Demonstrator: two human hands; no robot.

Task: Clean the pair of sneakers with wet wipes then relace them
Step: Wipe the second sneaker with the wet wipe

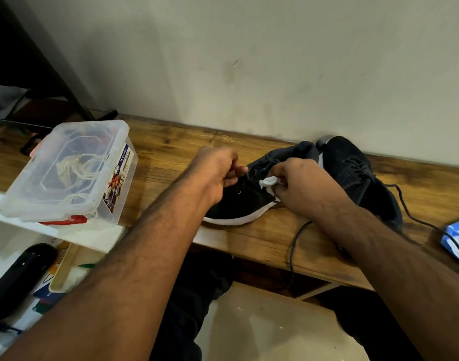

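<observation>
Nearby, black sneaker [238,204] shows white sole [236,219].

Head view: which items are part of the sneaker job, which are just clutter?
Job: near sneaker, far sneaker, laces, wipe in right hand, left hand, wipes pack.

Clutter: plastic box, black speaker, bench.

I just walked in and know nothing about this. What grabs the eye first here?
Two bare hands meet over a black sneaker with a white sole at the middle of the wooden bench: the left hand pinches a lace, the right hand grips a white wipe. A second sneaker lies to the right, and a clear plastic box sits on the left.
</observation>
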